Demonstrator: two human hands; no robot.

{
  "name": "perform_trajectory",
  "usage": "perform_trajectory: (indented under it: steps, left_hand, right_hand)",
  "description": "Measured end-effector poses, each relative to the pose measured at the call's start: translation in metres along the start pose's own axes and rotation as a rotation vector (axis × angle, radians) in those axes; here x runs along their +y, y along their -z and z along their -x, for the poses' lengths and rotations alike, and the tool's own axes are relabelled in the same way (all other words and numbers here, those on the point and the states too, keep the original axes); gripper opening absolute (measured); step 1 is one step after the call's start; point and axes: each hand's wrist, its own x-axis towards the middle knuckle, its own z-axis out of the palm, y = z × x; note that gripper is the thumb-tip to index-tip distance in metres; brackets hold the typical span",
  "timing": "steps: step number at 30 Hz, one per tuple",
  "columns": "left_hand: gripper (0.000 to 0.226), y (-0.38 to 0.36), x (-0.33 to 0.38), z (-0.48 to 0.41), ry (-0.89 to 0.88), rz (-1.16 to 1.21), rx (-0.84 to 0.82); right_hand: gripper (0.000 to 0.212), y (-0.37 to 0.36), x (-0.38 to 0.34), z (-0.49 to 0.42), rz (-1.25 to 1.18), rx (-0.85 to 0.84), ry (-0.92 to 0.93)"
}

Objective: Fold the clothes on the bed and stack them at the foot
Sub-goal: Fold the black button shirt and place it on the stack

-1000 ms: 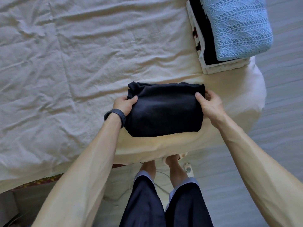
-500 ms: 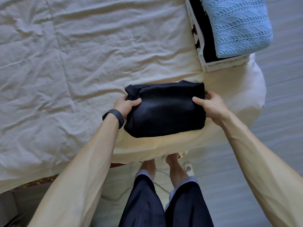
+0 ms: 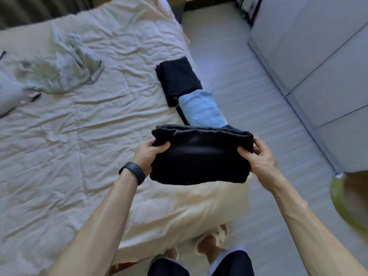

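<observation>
Left hand (image 3: 148, 154) and right hand (image 3: 258, 156) grip the folded black garment (image 3: 199, 156) by its ends above the bed's (image 3: 59, 156) corner.

Soft daylight, bluish on the floor (image 3: 249, 76), warm on the bed (image 3: 99, 146). Motion blur smears everything, worst at the right edge; wide-angle distortion bends the borders.

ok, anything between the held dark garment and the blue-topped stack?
Nothing visible. The left hand and right hand grip the folded dark garment by its ends; the light blue knit topping the stack lies just beyond, bare where visible. The garment hides its near edge.
</observation>
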Motion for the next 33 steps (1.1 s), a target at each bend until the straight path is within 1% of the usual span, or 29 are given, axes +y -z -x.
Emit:
perform_trajectory:
  steps: [5,7,9,13,16,19,22,25,29,33]
  left_hand:
    - [0.019,-0.133,0.094,0.011,-0.101,-0.035,-0.112]
    - [0.021,-0.187,0.121,0.012,-0.151,-0.047,-0.151]
    - [0.023,-0.24,0.14,0.012,-0.202,-0.069,-0.148]
    - [0.031,-0.336,0.153,0.003,-0.246,0.008,-0.131]
    - [0.03,-0.392,0.142,0.001,-0.21,0.058,-0.105]
    - [0.031,-0.429,0.126,0.002,-0.173,0.148,-0.048]
    - [0.035,-0.448,0.113,-0.003,-0.141,0.232,0.007]
    - [0.036,-0.45,0.107,-0.016,-0.141,0.346,0.097]
    - [0.038,-0.432,0.111,-0.046,-0.162,0.469,0.259]
    - [0.039,-0.407,0.126,-0.096,-0.187,0.598,0.429]
  right_hand:
    - [0.019,0.11,-0.102,0.004,-0.022,0.04,0.154]
    - [0.021,0.156,-0.131,-0.006,-0.043,0.047,0.215]
    - [0.023,0.202,-0.153,-0.022,-0.047,0.055,0.262]
    - [0.019,0.294,-0.181,-0.067,-0.042,-0.001,0.335]
    - [0.019,0.351,-0.19,-0.097,-0.003,-0.017,0.328]
    - [0.019,0.386,-0.2,-0.123,0.055,-0.065,0.293]
    - [0.019,0.398,-0.211,-0.152,0.129,-0.136,0.277]
    - [0.022,0.383,-0.227,-0.191,0.195,-0.211,0.268]
    - [0.029,0.336,-0.251,-0.253,0.29,-0.346,0.269]
    - [0.025,0.271,-0.283,-0.327,0.402,-0.471,0.296]
